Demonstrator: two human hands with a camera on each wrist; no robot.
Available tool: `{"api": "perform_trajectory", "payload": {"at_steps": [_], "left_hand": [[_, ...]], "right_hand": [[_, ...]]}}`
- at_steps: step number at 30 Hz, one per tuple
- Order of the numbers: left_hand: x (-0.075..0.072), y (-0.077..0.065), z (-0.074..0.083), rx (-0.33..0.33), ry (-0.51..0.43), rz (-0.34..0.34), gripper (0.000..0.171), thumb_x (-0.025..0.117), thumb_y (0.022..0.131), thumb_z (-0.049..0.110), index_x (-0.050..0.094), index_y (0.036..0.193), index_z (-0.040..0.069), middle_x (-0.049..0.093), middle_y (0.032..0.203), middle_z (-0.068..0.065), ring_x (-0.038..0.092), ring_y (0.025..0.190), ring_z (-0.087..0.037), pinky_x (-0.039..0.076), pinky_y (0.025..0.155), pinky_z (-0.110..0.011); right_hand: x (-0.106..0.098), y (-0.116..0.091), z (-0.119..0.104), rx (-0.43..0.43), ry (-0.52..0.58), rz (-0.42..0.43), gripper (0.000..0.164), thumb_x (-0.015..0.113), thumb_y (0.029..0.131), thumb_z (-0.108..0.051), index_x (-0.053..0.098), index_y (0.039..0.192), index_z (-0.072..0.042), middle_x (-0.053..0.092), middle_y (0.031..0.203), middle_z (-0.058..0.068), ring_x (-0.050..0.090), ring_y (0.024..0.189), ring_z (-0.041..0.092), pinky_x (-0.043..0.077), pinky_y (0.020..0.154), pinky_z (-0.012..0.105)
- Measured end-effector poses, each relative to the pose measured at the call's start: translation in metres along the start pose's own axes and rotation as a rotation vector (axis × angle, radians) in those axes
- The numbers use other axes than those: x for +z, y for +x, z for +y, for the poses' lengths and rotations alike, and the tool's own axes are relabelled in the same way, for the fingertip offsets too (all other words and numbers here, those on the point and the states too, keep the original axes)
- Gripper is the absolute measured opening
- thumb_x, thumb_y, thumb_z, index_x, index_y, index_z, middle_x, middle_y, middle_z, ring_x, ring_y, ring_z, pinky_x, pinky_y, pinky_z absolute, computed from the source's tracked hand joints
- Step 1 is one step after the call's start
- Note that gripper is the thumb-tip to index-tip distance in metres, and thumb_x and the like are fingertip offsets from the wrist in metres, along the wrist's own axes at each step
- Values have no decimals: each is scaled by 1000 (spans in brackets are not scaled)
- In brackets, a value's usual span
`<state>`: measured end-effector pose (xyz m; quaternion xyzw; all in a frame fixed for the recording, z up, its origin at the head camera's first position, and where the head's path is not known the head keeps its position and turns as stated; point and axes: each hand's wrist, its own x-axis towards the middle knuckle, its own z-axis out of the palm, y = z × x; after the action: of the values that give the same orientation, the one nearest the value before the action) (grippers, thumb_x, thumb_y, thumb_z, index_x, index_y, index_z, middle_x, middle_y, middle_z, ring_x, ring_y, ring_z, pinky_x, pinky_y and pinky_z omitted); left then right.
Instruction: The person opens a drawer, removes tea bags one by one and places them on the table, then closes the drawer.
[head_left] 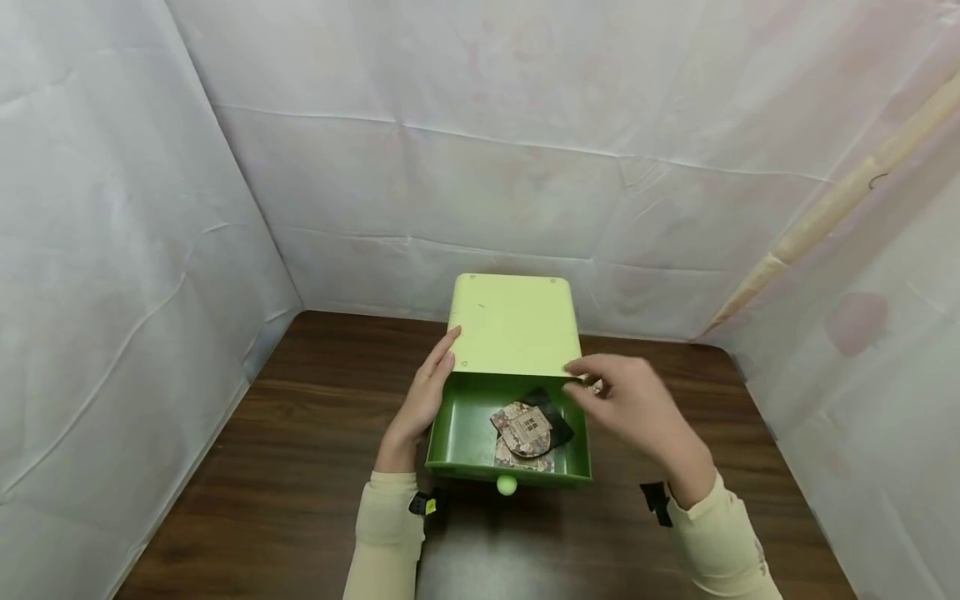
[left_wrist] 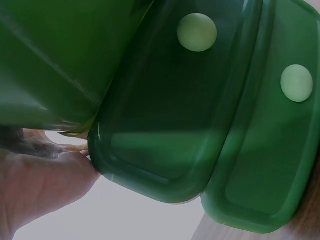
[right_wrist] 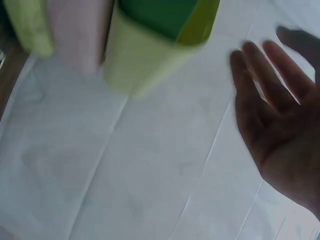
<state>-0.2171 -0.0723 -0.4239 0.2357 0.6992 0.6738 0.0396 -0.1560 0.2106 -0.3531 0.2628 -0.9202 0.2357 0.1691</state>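
Observation:
A small drawer cabinet (head_left: 513, 325) with a pale green top stands on the table, its green top drawer (head_left: 461, 425) pulled out. Inside that drawer lie floral-patterned packets, the upper one (head_left: 525, 429) bearing a label, and a black piece (head_left: 558, 427) beside them. My left hand (head_left: 422, 400) rests against the cabinet's left side, fingers extended. At the front right corner is my right hand (head_left: 633, 408), thumb and forefinger apart; in the right wrist view its fingers (right_wrist: 265, 75) are spread, holding nothing. A speck of pattern shows past its fingertips; what it is I cannot tell.
Below the pulled-out drawer, the left wrist view shows more green drawer fronts (left_wrist: 160, 115) with round pale knobs. The dark wooden table (head_left: 300, 450) is enclosed by white cloth walls (head_left: 465, 192) at the back and both sides. A pale pole (head_left: 817, 217) slants down the right-hand corner.

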Motion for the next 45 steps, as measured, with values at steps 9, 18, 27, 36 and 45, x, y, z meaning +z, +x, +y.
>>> {"api": "perform_trajectory", "payload": {"at_steps": [9, 18, 27, 36, 45], "left_hand": [[0, 1, -1, 2, -10, -6, 46, 25, 105, 23, 19, 149, 15, 11, 156, -4, 6, 139, -18, 11, 110, -56], [-1, -4, -3, -1, 1, -3, 46, 25, 105, 23, 19, 149, 14, 10, 156, -5, 5, 139, -19, 10, 110, -58], [1, -2, -2, 14, 27, -15, 47, 25, 105, 25, 18, 150, 15, 11, 156, -5, 7, 139, -16, 12, 111, -55], [-1, 1, -4, 8, 37, -12, 46, 25, 104, 26, 19, 149, 17, 11, 156, -2, 7, 139, -16, 11, 111, -56], [-1, 1, 0, 11, 23, -24, 46, 24, 105, 24, 18, 149, 15, 10, 156, -5, 5, 139, -18, 10, 111, -56]], "right_hand": [[28, -1, -14, 5, 60, -392, 47, 77, 72, -9, 63, 116, -18, 58, 118, -6, 53, 108, 12, 48, 86, 35], [46, -5, -11, -1, 22, -519, 62, 69, 70, 1, 56, 128, -19, 43, 141, 9, 46, 121, 24, 48, 83, 41], [58, -10, -8, -113, -125, -361, 77, 62, 64, 8, 47, 135, -19, 56, 127, -1, 55, 101, 13, 44, 78, 42], [69, -11, -7, -138, -192, -206, 46, 57, 78, -7, 60, 121, -23, 63, 111, -6, 56, 91, 10, 42, 70, 36], [74, -9, -3, -171, -233, -126, 46, 54, 78, 2, 65, 115, -24, 66, 106, -5, 61, 88, 15, 48, 68, 37]]}}
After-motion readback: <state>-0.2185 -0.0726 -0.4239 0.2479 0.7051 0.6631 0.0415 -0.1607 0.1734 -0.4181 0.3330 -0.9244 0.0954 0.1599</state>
